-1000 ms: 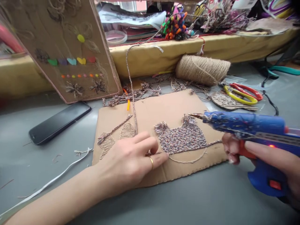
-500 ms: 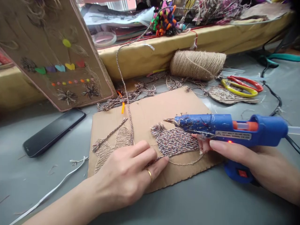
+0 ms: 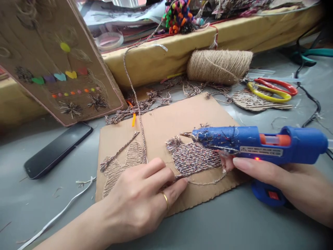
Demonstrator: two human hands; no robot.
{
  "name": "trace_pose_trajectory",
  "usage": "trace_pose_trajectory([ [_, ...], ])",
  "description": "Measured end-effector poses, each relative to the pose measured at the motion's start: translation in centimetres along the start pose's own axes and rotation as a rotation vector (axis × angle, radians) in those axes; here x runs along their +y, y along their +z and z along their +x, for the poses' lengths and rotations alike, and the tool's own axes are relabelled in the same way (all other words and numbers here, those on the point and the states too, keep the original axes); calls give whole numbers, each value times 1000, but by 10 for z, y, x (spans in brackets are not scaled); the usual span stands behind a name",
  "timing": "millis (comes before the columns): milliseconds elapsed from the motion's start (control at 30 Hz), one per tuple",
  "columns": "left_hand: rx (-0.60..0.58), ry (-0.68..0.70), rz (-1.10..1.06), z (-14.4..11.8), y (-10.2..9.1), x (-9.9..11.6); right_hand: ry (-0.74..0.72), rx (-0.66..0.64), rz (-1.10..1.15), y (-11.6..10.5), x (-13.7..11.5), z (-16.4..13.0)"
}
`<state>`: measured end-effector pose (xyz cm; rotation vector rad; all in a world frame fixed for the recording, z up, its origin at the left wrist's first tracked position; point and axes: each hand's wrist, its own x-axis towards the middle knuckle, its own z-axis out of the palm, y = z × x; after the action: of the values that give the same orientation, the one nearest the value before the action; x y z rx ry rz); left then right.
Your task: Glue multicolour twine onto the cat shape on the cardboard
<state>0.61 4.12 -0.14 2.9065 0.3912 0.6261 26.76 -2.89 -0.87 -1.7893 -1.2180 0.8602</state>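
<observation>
My left hand (image 3: 144, 194) rests on a cardboard sheet (image 3: 166, 125), fingers curled and pressed together on a multicolored twisted cord (image 3: 142, 133) that runs down under it. The cord's short end shows by the fingertips, at the lower edge of a cord-covered patch (image 3: 196, 159). Partly hidden behind this hand is a shape covered in beige twine (image 3: 134, 156). In my right hand (image 3: 270, 177) is a blue hot glue gun (image 3: 229, 137), its nozzle pointing left above the patch. The right fingertips touch the patch's right end, where a thin strand curves away.
A twine spool (image 3: 220, 66), scissors (image 3: 273, 90) and scrap cardboard (image 3: 249, 100) lie behind the sheet. To the left are a black phone (image 3: 58, 149), a white cord (image 3: 57, 215) and a decorated cardboard panel (image 3: 78, 76). A black cable (image 3: 316, 104) runs at the right.
The view has shifted slightly, so the panel and phone sit a little further left and the scissors further right. Both hands keep nearly the same places on the cardboard.
</observation>
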Motion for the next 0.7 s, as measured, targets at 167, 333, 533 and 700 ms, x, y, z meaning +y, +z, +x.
trace_pose_trajectory([
  [167, 20, 7, 59, 0, 2, 2, 20, 12, 27, 0, 0, 0],
  [333, 10, -11, 62, 5, 0, 6, 90, -50, 85, 0, 5, -2],
  [533, 2, -39, 15, 9, -1, 9, 105, -17, 88, -1, 12, -3],
  [700, 4, -131, 28, 7, 5, 10, 60, -32, 110, 0, 7, -2],
])
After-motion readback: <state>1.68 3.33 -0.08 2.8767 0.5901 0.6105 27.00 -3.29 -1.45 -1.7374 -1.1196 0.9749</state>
